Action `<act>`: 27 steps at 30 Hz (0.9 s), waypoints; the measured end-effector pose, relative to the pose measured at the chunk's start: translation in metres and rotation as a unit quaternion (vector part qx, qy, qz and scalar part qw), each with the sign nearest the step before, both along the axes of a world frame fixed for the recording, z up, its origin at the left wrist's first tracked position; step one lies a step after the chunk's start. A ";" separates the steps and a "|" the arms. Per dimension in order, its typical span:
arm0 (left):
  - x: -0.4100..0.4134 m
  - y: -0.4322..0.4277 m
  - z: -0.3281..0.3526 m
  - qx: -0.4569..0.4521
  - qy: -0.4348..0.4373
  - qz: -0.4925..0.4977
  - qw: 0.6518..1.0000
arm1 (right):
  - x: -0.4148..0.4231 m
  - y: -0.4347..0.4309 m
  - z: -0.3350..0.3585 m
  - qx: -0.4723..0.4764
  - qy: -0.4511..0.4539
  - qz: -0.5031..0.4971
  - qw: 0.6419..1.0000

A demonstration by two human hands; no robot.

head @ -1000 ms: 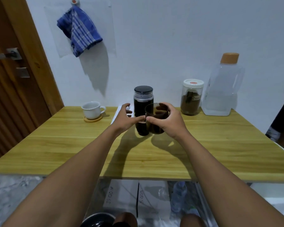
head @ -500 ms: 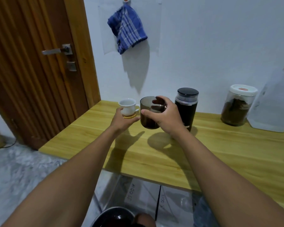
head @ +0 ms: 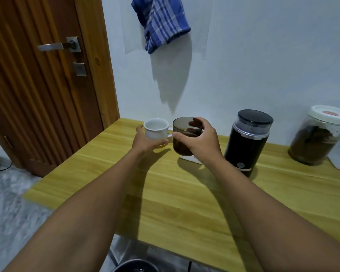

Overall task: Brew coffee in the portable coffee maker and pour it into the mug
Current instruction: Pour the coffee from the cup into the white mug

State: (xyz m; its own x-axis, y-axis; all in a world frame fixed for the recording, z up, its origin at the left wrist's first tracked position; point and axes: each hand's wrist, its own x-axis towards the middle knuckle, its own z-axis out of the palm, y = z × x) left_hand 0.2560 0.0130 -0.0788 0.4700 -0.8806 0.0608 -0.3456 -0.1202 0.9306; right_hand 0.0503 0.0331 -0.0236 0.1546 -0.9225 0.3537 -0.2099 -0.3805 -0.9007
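Wrapping the cup (head: 180,147) near its rim, the right hand (head: 201,143) holds rigid, breakable, probably slick walls, coffee weighing below the grip. Just left of it, the left hand (head: 145,143) grips the mug (head: 156,130).

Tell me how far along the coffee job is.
Done: brewing, apparently; the tinted cup holds dark coffee, apart from the coffee maker. In hand: the right hand grips that cup beside the white mug, which the left hand holds. Left: the pour; the mug looks empty.
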 end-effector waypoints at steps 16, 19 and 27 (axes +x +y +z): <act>-0.005 -0.015 -0.013 -0.041 -0.036 0.073 0.996 | 0.005 -0.018 -0.007 0.001 0.007 0.001 1.000; -0.006 -0.005 -0.012 -0.040 -0.030 0.071 0.996 | 0.001 -0.011 -0.006 0.001 0.004 0.002 1.000; -0.016 0.048 -0.015 -0.063 -0.016 0.053 0.997 | -0.011 0.013 -0.009 0.001 0.006 -0.002 1.000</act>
State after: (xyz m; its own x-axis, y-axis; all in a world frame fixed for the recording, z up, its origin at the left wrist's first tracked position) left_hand 0.2403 0.0607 -0.0939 0.5554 -0.8112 0.1829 -0.3661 -0.0410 0.9297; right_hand 0.0390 0.0459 -0.0328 0.1545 -0.9238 0.3504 -0.2229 -0.3782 -0.8985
